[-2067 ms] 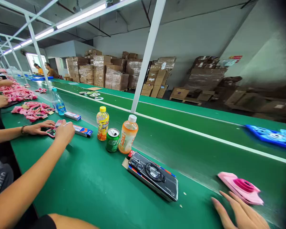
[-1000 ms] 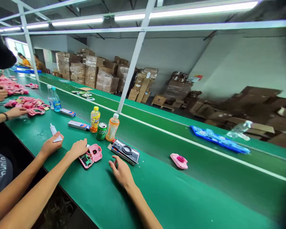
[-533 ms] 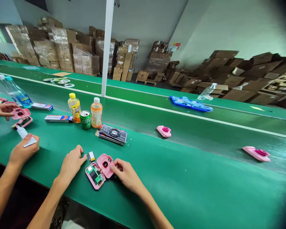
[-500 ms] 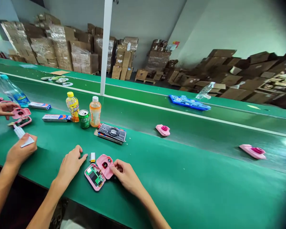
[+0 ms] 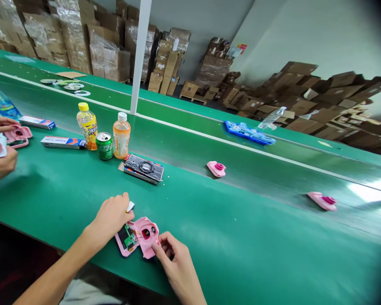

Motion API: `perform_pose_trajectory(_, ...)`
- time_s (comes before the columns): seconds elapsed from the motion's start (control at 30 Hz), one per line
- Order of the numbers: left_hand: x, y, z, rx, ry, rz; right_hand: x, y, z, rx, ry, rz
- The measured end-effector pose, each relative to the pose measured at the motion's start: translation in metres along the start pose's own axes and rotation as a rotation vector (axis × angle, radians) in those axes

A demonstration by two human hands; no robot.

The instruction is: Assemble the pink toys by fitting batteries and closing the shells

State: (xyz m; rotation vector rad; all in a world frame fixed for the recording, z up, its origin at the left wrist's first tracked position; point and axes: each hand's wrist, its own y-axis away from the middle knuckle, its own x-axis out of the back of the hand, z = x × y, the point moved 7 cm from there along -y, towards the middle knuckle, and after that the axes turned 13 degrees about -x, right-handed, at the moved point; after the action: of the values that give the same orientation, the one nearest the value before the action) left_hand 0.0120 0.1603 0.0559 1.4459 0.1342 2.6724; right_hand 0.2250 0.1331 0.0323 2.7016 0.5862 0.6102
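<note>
An opened pink toy camera lies on the green bench, its circuit-board half (image 5: 126, 240) flat and its lens-side shell (image 5: 147, 237) folded out to the right, with thin wires between them. My right hand (image 5: 178, 258) pinches the right edge of that shell between thumb and fingers. Over the board half's upper edge, my left hand (image 5: 112, 218) is closed on a small silver battery (image 5: 130, 206) with a yellow end; the fingers hide part of it. Behind them, a phone (image 5: 144, 166) with a ring on its back rests on a flat box.
Beyond stand a green can (image 5: 104, 146), an orange drink bottle (image 5: 121, 135) and a yellow-capped bottle (image 5: 87, 126). Two pink cameras (image 5: 216, 168) sit on the right. A blue tray (image 5: 248, 133) lies farther back. At left, a co-worker's hands (image 5: 1, 159) handle another pink camera (image 5: 18, 134).
My left hand has moved right and taken hold of the battery beside the camera. The lens-side shell has swung slightly down with my right hand. The co-worker's near hand has moved toward their camera.
</note>
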Motion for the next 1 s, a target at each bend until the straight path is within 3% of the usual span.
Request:
perform_pose_trajectory(0.13, -0.013, 0.009, -0.007, -0.059, 0.255, 0.035, 0.01, 0.005, -0.004, 0.066, 0.083, 0.083)
perform_pose_trajectory(0.23, -0.022, 0.019, -0.018, -0.051, 0.588, 0.144, 0.027, 0.011, -0.036, 0.277, 0.191, 0.379)
perform_pose_trajectory(0.3, -0.027, 0.026, -0.024, -0.032, 0.827, 0.226, 0.022, 0.013, -0.067, 0.469, 0.278, 0.486)
perform_pose_trajectory(0.43, -0.029, 0.034, -0.024, -0.054, 0.957, 0.27, -0.026, -0.009, -0.111, 0.706, 0.512, 0.283)
perform_pose_trajectory(0.57, -0.025, 0.037, -0.017, -0.142, 0.906, 0.232, -0.056, -0.036, -0.114, 0.674, 0.717, 0.169)
perform_pose_trajectory(0.83, -0.019, 0.039, -0.013, -0.214, 0.813, 0.253, -0.055, -0.041, -0.108, 0.571, 0.652, 0.133)
perform_pose_trajectory(1.0, -0.02, 0.039, -0.016, -0.177, 0.803, 0.248, -0.056, -0.041, -0.114, 0.579, 0.779, 0.124)
